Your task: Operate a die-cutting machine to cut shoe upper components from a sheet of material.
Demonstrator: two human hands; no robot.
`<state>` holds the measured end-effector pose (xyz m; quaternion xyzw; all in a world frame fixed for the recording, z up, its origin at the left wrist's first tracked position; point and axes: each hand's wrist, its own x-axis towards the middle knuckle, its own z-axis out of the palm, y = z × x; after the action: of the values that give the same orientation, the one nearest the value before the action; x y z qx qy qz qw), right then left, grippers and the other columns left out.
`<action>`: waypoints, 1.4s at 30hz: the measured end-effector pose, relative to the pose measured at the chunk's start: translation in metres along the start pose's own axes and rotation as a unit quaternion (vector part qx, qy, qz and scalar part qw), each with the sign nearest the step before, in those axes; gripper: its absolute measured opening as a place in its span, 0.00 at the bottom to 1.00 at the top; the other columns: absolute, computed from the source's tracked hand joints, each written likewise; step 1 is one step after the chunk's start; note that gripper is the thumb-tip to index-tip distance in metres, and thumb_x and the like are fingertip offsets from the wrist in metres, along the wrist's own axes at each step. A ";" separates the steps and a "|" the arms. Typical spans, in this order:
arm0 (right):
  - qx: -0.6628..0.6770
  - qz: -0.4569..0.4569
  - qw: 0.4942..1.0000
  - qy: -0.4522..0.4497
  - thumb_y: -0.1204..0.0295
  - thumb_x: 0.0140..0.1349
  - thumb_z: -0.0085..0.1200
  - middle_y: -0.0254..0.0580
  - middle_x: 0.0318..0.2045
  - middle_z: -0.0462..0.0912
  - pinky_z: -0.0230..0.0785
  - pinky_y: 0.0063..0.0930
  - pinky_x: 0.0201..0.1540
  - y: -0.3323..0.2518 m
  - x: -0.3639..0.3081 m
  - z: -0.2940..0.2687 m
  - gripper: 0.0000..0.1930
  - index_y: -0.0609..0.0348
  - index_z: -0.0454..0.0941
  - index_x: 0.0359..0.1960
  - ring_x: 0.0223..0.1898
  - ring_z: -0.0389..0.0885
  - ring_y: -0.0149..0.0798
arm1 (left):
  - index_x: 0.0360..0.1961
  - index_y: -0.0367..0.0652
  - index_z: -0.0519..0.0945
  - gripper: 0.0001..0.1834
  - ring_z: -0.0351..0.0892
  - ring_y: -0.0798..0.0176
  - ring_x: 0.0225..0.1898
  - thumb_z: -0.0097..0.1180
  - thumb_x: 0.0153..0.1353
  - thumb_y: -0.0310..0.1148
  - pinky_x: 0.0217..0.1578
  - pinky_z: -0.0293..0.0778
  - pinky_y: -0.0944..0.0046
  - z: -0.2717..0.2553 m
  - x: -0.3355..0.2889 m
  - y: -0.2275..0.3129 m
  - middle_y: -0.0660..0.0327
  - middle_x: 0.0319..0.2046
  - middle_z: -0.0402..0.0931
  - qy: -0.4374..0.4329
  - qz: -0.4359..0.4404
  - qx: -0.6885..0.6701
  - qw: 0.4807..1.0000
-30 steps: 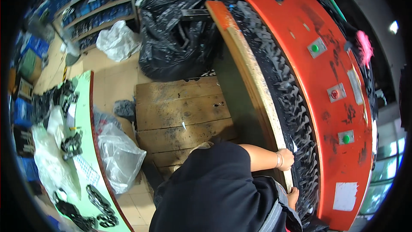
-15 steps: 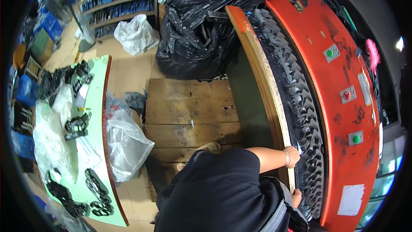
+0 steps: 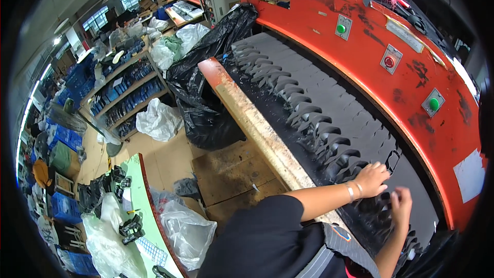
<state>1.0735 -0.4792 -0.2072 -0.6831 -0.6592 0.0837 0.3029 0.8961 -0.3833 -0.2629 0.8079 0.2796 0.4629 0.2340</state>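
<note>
A grey sheet (image 3: 350, 103) with cut-out slits lies on the machine bed. Along its near edge runs a row of curled dark grey strips (image 3: 307, 115). My left hand (image 3: 371, 179) reaches over the strips near the right end, fingers bent and close together; what they hold is hidden. A thin black looped outline (image 3: 392, 160) shows beside its fingertips on the sheet. To its right and nearer, my right hand (image 3: 401, 207) has curled fingers over the dark strips, and whatever is in them cannot be made out.
A worn wooden rail (image 3: 262, 128) edges the bed in front of me. Behind rises a red machine panel (image 3: 309, 15) with green buttons and a red one. A black plastic bag (image 3: 200, 108) stands at the bed's far end. Left is a green table (image 3: 139, 185) with black parts.
My view has turned up and to the right. Both hands have left the wooden rail and now reach over the strips at the sheet's edge.
</note>
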 end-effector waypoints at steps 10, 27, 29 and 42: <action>-0.223 0.059 0.958 -0.171 0.66 0.41 0.65 0.49 0.40 0.80 0.72 0.39 0.48 -0.005 0.092 -0.002 0.19 0.61 0.83 0.37 0.46 0.78 0.51 | 0.31 0.46 0.79 0.16 0.68 0.53 0.46 0.69 0.44 0.42 0.45 0.69 0.55 0.018 0.013 -0.013 0.59 0.36 0.75 -0.083 0.056 0.057 0.993; 0.181 0.059 0.950 -0.246 0.73 0.46 0.62 0.35 0.19 0.79 0.69 0.25 0.27 0.072 0.187 0.030 0.06 0.63 0.81 0.24 0.23 0.76 0.28 | 0.40 0.38 0.79 0.21 0.77 0.44 0.47 0.62 0.49 0.43 0.50 0.73 0.51 0.050 0.043 -0.087 0.49 0.41 0.79 -0.102 0.043 -0.028 0.994; 0.283 0.094 0.928 -0.221 0.70 0.48 0.65 0.32 0.22 0.80 0.69 0.26 0.32 0.083 0.218 0.018 0.10 0.63 0.82 0.29 0.26 0.75 0.26 | 0.36 0.40 0.82 0.20 0.78 0.44 0.41 0.57 0.49 0.45 0.47 0.74 0.51 0.055 0.076 -0.108 0.48 0.35 0.79 -0.215 -0.001 0.060 0.975; 0.037 0.020 0.990 -0.138 0.62 0.46 0.67 0.57 0.64 0.64 0.60 0.44 0.64 0.260 0.204 0.008 0.30 0.53 0.76 0.54 0.67 0.60 0.55 | 0.63 0.63 0.71 0.26 0.79 0.46 0.49 0.43 0.62 0.36 0.53 0.72 0.50 0.202 0.231 -0.147 0.49 0.47 0.79 -0.374 -0.105 0.170 0.906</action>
<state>1.3138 -0.2691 -0.2916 -0.6665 -0.6773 0.2072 0.2327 1.1351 -0.1450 -0.3069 0.9153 0.3293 0.0448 0.2277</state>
